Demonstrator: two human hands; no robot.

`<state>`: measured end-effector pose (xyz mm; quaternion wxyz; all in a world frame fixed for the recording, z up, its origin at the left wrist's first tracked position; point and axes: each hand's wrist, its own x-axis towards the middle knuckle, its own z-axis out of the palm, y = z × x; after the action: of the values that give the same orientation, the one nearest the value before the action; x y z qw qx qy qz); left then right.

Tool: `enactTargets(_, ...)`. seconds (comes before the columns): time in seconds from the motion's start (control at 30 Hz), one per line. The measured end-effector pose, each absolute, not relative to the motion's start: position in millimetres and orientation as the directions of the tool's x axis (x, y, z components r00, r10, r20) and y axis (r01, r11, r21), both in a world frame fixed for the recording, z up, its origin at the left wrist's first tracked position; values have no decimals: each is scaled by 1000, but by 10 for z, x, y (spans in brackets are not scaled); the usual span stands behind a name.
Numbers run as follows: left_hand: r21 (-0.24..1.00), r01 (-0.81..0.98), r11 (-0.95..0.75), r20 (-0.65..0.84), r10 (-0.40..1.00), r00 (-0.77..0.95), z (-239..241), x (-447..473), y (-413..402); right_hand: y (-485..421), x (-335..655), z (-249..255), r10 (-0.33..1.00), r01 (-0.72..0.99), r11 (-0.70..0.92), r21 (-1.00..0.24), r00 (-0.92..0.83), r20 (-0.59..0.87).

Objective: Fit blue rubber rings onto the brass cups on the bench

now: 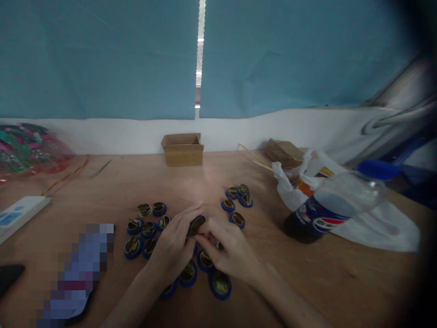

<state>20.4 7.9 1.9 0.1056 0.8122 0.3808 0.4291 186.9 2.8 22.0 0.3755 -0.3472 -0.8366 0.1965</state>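
Note:
Between my two hands is a round pin badge, tilted, with its dark gold-coloured back showing. My left hand grips its left side, the fingers stretched along it. On its right side my right hand pinches it with bent fingers; the fingertips partly hide the pin. Several similar badges with blue rims lie back side up around my hands, such as one badge to the left and another badge in front. A smaller cluster, including a badge, lies to the right. My hands cover some of them.
A small open cardboard box stands at the back. To the right, a tilted cola bottle rests by a white plastic bag. On the left are a blurred-out phone, a white power strip and a clear bag of colourful items.

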Motion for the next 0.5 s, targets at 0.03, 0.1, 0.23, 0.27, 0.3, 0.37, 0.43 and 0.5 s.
enactTargets(0.03,505,527,-683,614,714,336,15,203,82,21,1866,225,718,437,693,-573,-491,494)
enactTargets(0.1,512,523,-682,613,716,334,5,202,83,9,1862,240,702,443,709,-549,-515,491)
enactTargets(0.23,517,520,-680,603,720,343,3,207,69,-1,1852,251,688,450,724,-523,-527,500)
enactTargets(0.27,519,520,-679,601,722,343,6,209,64,-2,1848,247,688,452,724,-521,-526,500)
enactTargets(0.3,521,519,-677,598,724,344,9,211,60,-3,1843,241,688,453,724,-520,-524,502)
enactTargets(0.37,527,514,-676,593,726,347,11,213,55,-4,1832,228,688,450,724,-522,-518,508)
enactTargets(0.43,532,508,-677,593,726,348,11,212,54,-5,1822,218,692,448,720,-529,-511,510)
enactTargets(0.5,534,501,-682,597,723,347,11,208,53,-5,1815,214,700,447,712,-541,-507,503)
